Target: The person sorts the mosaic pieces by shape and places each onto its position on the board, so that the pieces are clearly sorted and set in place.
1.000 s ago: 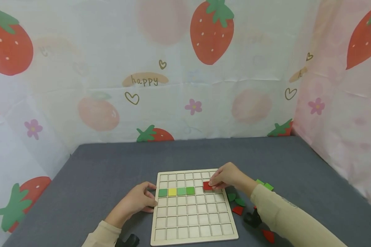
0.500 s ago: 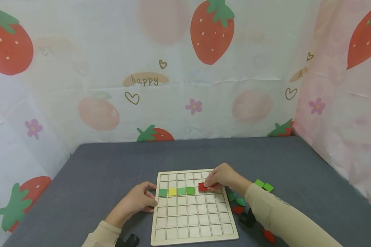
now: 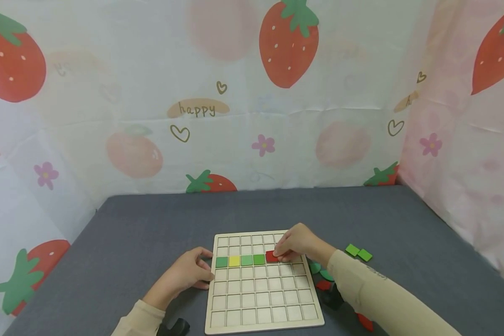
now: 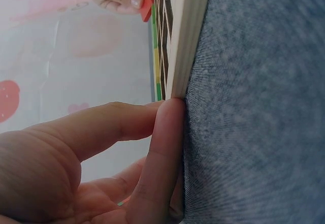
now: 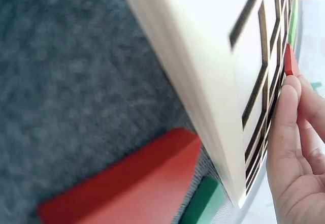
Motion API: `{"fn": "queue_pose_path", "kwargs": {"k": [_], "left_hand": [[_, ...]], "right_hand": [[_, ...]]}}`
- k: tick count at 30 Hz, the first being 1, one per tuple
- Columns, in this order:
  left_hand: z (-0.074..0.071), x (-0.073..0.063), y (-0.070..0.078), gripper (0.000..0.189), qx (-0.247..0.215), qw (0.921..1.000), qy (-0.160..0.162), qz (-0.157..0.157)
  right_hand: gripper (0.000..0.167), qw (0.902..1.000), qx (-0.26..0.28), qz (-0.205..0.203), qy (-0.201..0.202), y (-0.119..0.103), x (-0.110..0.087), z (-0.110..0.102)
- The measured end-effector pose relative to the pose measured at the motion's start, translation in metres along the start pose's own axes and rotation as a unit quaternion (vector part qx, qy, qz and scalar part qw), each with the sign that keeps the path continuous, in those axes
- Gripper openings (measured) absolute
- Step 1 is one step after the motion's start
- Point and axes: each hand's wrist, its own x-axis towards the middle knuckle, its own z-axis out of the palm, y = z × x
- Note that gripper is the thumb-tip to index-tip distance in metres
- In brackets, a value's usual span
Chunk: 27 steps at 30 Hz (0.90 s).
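Note:
A wooden grid board [image 3: 262,298] lies on the dark cloth. In one of its upper rows sit a green tile [image 3: 221,262], a yellow tile [image 3: 234,261] and two more green ones. My right hand [image 3: 300,242] pinches a red square tile [image 3: 271,256] by its right side, at the cell just right of this row. In the right wrist view the red tile [image 5: 290,61] is slightly tilted at the grid, between thumb and fingers. My left hand [image 3: 189,269] rests against the board's left edge, thumb and forefinger touching it apart from each other; the left wrist view shows the thumb [image 4: 167,132] at that edge.
Right of the board lie two bright green squares [image 3: 358,252], dark green leaf-like pieces [image 3: 315,268] and red pieces [image 3: 364,322], some partly hidden by the right sleeve and its black wrist mount [image 3: 332,297]. A strawberry-print curtain [image 3: 235,154] stands behind the table.
My right hand has moved left and slightly down with the red tile, bringing it beside the last green tile. The left hand has stayed at the board's edge.

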Motion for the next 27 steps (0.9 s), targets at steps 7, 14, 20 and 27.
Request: {"fn": "queue_pose_path", "kwargs": {"k": [7,14,20,27], "left_hand": [[0.0004,-0.0001,-0.0001,0.054,0.003,1.0000,0.001,0.003],[0.0000,-0.0007,0.0003,0.053,0.001,1.0000,-0.003,0.003],[-0.0002,-0.0004,0.0001,0.054,0.001,1.0000,-0.003,0.003],[0.0003,-0.0012,0.0021,0.054,0.007,1.0000,0.000,0.002]], "right_hand": [[0.006,1.0000,-0.002,0.000,0.003,0.0009,0.0021,0.0024],[0.005,0.9998,-0.018,-0.001,0.011,-0.0007,0.0037,0.0050],[0.006,0.9991,-0.040,-0.009,0.014,-0.0010,0.0034,0.0074],[0.008,0.9980,-0.057,-0.022,0.019,-0.0028,-0.0018,0.0082]]}}
